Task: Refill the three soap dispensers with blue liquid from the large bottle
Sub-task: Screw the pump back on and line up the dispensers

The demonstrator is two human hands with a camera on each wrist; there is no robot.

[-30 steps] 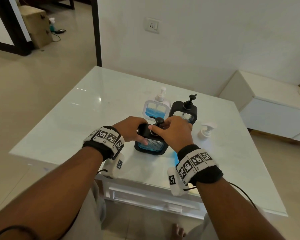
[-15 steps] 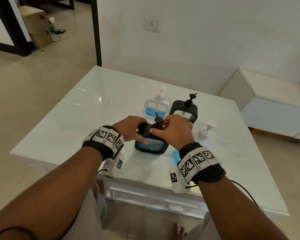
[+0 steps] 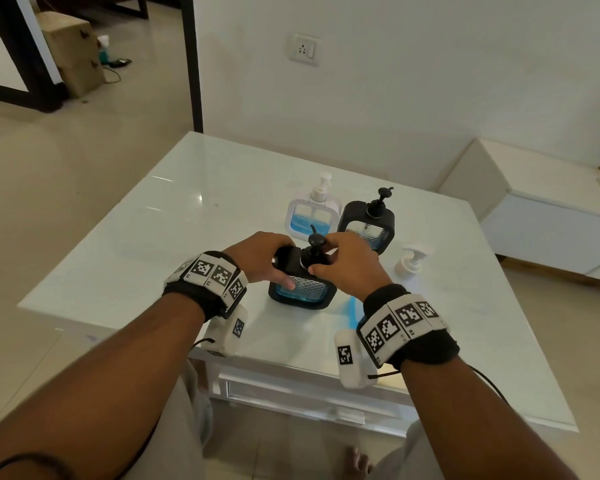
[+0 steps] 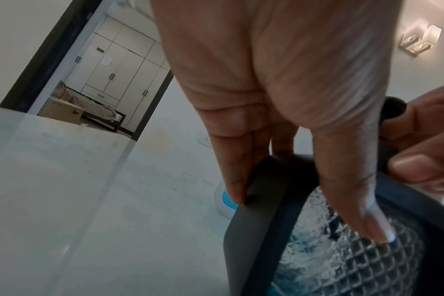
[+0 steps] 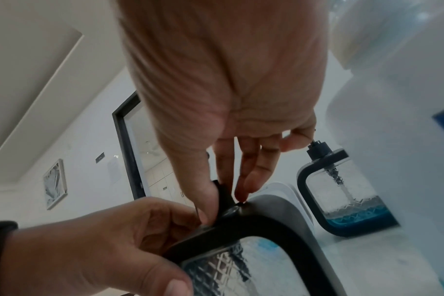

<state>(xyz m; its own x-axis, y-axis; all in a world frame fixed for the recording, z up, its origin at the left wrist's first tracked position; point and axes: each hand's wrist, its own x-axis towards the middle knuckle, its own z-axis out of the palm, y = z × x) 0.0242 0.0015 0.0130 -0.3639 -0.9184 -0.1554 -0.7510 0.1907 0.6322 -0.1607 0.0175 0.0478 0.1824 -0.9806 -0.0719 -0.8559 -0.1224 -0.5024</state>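
Note:
A black-framed dispenser (image 3: 302,289) (image 5: 266,260) with a little blue liquid stands near the table's front edge. My left hand (image 3: 264,258) grips its left shoulder, thumb on the textured glass (image 4: 342,250). My right hand (image 3: 343,268) pinches the collar of its black pump (image 3: 314,249) from the right. Behind stand a second black dispenser (image 3: 366,223) (image 5: 347,192) and a white dispenser (image 3: 312,216), both holding some blue liquid. The large white bottle (image 5: 393,120) is by my right wrist, mostly hidden in the head view.
A loose white pump head (image 3: 413,261) lies on the white glass table (image 3: 187,220) to the right of the dispensers. A low white cabinet (image 3: 551,230) stands beyond the table's right side, and a wall rises behind.
The pump's nozzle has swung round under my right hand's fingers, and my right wrist has shifted slightly right. The left hand and the dispenser stay in place.

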